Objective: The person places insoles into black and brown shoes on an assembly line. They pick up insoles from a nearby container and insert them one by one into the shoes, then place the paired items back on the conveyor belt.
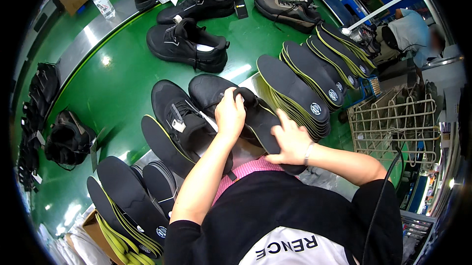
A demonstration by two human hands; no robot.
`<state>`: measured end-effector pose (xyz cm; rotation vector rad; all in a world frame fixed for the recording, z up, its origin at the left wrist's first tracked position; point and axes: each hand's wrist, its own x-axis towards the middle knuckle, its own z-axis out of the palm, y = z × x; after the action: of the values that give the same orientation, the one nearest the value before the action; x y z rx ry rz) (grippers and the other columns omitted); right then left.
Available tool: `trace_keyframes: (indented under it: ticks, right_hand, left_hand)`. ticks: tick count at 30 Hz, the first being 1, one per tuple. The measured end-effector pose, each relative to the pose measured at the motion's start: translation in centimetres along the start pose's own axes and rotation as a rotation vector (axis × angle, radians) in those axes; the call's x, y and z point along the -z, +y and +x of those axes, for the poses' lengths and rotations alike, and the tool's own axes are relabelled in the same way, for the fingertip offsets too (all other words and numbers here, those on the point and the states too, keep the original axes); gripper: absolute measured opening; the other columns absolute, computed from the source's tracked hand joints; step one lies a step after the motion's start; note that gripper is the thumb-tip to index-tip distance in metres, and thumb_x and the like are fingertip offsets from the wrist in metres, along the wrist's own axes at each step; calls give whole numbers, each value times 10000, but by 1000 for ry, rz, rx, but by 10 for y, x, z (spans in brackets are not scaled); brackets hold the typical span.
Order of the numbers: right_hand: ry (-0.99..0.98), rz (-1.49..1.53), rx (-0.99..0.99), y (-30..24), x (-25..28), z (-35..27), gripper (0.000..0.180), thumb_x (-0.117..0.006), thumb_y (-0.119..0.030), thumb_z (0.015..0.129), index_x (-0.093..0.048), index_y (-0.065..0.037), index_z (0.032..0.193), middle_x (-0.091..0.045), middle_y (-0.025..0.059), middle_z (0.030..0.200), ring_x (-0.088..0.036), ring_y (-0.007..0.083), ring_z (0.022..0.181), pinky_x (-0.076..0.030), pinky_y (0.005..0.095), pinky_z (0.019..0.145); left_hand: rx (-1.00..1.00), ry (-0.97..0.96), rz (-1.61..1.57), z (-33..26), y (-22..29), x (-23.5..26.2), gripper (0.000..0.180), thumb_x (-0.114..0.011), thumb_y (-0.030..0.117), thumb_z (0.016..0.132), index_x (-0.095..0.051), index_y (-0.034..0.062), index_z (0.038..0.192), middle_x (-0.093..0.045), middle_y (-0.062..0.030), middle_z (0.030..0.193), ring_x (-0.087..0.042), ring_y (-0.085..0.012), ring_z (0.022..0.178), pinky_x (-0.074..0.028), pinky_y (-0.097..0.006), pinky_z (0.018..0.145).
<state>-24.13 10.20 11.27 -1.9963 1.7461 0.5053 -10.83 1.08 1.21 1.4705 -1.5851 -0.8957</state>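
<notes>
My left hand (231, 112) is closed on the collar and tongue of a black shoe (209, 88), whose toe points away from me. A dark insole with a yellow-green edge (265, 130) lies partly inside that shoe, its heel end sticking out toward me. My right hand (293, 142) holds this insole near the heel, thumb and fingers spread across it. Just left stands the matching black shoe (169, 103), with a paper tag on its laces. Beside that shoe rests another insole (162, 139), partly covered by it.
Stacks of insoles (295, 88) fan out to the right, with more insoles (128, 191) at the lower left. Black shoes (187, 44) and brown shoes (287, 9) stand farther back on the green table (113, 98). At right are a wire rack (393, 127) and another person (410, 31).
</notes>
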Motion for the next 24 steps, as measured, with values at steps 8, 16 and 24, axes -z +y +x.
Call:
trace_keyframes:
  ticks: [8,16,24]
  right_hand:
    - [20,-114,61,9,20,11,309,-527,-323,673,-631,-33,701,-566,179,799,-581,288,718,-480,374,603]
    - [193,-315,260,0,-25,75,192,-485,-141,725,-628,-21,770,-558,151,878,-541,263,837,-467,338,685]
    - [-20,-142,218,7,-33,94,246,-475,-140,727,-615,-3,876,-548,227,963,-545,317,910,-462,358,760]
  left_hand:
    - [40,-54,-84,-1,4,5,205,-506,177,820,-528,55,984,-594,-161,718,-594,-281,648,-446,-352,638]
    - [24,-69,-91,0,4,5,214,-526,171,810,-532,57,991,-589,-152,687,-595,-243,611,-448,-331,606]
    - [11,-70,-196,1,1,6,210,-531,184,800,-530,62,971,-563,-128,620,-554,-245,534,-428,-349,559]
